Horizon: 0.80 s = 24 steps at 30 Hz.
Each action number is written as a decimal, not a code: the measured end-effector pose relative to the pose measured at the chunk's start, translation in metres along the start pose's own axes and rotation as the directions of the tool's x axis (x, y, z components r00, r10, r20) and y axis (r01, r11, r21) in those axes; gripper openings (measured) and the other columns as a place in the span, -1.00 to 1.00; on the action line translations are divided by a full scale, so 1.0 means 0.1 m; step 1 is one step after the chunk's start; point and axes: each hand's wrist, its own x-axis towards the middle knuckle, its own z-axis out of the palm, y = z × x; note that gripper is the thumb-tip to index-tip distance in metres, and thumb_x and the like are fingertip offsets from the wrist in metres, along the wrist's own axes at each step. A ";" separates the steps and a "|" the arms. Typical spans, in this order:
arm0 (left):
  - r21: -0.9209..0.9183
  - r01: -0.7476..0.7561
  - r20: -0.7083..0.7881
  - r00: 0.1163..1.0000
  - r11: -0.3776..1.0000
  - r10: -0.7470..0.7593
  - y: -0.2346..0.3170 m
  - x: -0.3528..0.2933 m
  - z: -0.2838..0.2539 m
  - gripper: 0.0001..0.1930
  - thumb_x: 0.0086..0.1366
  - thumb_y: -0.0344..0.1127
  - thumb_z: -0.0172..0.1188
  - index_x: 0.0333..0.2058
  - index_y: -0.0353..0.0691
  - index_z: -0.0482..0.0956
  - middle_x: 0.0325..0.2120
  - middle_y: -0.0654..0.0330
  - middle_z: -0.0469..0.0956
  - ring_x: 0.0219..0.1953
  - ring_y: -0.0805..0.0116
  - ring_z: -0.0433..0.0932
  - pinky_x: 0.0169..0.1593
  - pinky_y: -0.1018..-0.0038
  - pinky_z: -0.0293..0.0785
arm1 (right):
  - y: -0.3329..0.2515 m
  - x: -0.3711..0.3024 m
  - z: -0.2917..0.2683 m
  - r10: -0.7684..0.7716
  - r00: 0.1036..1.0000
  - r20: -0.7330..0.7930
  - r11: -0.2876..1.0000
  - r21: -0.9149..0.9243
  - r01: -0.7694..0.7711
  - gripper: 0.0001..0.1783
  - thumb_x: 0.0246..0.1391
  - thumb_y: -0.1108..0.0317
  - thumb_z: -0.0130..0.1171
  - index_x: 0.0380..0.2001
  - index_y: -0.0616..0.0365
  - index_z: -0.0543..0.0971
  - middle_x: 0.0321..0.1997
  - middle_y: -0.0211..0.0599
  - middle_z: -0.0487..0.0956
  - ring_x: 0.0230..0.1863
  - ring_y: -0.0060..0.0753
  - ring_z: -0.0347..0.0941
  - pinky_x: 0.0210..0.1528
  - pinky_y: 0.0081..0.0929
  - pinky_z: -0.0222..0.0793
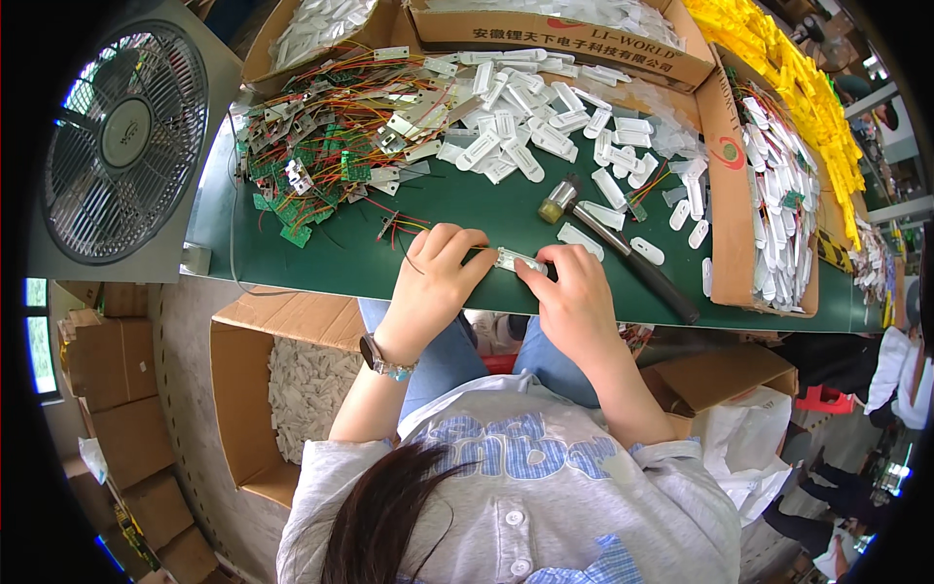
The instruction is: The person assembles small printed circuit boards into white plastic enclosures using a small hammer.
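My left hand (443, 277) and my right hand (572, 295) meet at the table's front edge, their fingers closed on a small white plastic casing (513, 260). The left fingers pinch its left end, while the right thumb and fingers press its right end. What lies inside the casing is too small to make out. Just left of my left hand, a small board with red and yellow wires (389, 226) rests on the table; some wires run toward that hand. Beyond my right hand lie a loose white casing (581, 240) and a hammer with a black handle (654, 278).
A tangled heap of green circuit boards with wires (321, 161) covers the table's left, beside a pile of white casings (516, 122). Cardboard boxes (735, 195) border the back and right. A fan (126, 136) stands at left; an open carton (243, 409) sits below.
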 end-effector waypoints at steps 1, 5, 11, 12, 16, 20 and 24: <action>0.000 -0.007 0.016 1.000 1.000 0.007 0.00 0.01 0.01 -0.80 -0.06 -0.41 0.27 -0.36 -0.12 0.64 -0.24 0.30 0.55 -0.17 0.26 0.50 -0.09 0.31 0.45 | 0.00 0.00 0.00 0.003 1.000 0.001 1.000 -0.006 -0.003 -0.56 -0.24 0.61 0.20 -0.18 0.07 0.68 -0.19 -0.29 0.49 -0.14 -0.20 0.42 -0.14 -0.26 0.34; 0.039 -0.029 0.053 0.998 0.999 0.027 -0.01 0.05 -0.07 -0.80 -0.07 -0.39 0.27 -0.37 -0.10 0.64 -0.25 0.32 0.55 -0.16 0.29 0.49 -0.10 0.34 0.42 | -0.06 0.00 0.01 0.004 1.000 -0.007 0.999 -0.032 -0.004 -0.66 -0.11 0.50 0.18 -0.19 0.09 0.69 -0.23 -0.30 0.48 -0.14 -0.26 0.42 -0.11 -0.28 0.33; 0.209 -0.014 0.041 0.999 0.978 0.005 0.17 -0.02 -0.08 -0.83 -0.07 -0.38 0.31 -0.40 -0.09 0.64 -0.37 0.40 0.54 -0.19 0.36 0.49 -0.21 0.40 0.31 | -0.23 -0.05 0.07 0.091 0.993 -0.070 0.989 -0.113 -0.099 -0.62 -0.17 0.50 0.22 -0.17 0.12 0.68 -0.21 -0.27 0.47 -0.10 -0.22 0.39 0.05 -0.18 0.24; 0.211 -0.016 0.043 0.999 0.977 0.007 0.19 -0.05 -0.08 -0.83 -0.07 -0.38 0.31 -0.40 -0.09 0.64 -0.37 0.40 0.54 -0.19 0.36 0.49 -0.21 0.40 0.31 | -0.25 -0.04 0.06 0.098 0.993 -0.071 0.987 -0.123 -0.106 -0.62 -0.17 0.50 0.22 -0.17 0.12 0.68 -0.20 -0.26 0.46 -0.10 -0.21 0.39 0.05 -0.17 0.24; 0.192 0.000 0.071 0.997 0.981 -0.013 0.20 -0.09 -0.07 -0.83 -0.06 -0.40 0.29 -0.40 -0.11 0.64 -0.45 0.38 0.50 -0.24 0.39 0.50 -0.24 0.41 0.31 | -0.25 -0.04 0.05 0.106 0.991 -0.078 0.986 -0.120 -0.115 -0.63 -0.14 0.47 0.22 -0.17 0.10 0.69 -0.22 -0.28 0.46 -0.12 -0.23 0.39 0.04 -0.21 0.26; 0.054 -0.030 0.200 0.980 0.998 0.019 0.12 -0.05 -0.15 -0.84 -0.03 -0.44 0.23 -0.39 -0.16 0.64 -0.46 0.33 0.51 -0.32 0.34 0.53 -0.32 0.40 0.43 | -0.07 -0.04 0.05 0.064 0.996 -0.068 0.997 -0.036 -0.067 -0.68 -0.11 0.44 0.23 -0.19 0.08 0.70 -0.24 -0.31 0.47 -0.12 -0.25 0.39 0.02 -0.25 0.29; -0.034 0.078 0.235 0.970 0.996 -0.068 0.14 -0.03 -0.18 -0.84 0.02 -0.44 0.24 -0.35 -0.19 0.63 -0.46 0.26 0.52 -0.38 0.29 0.55 -0.36 0.37 0.52 | 0.11 0.03 -0.07 -0.097 0.995 -0.012 0.992 0.081 0.098 -0.76 -0.06 0.42 0.23 -0.27 0.05 0.73 -0.26 -0.33 0.47 -0.13 -0.25 0.41 0.01 -0.28 0.32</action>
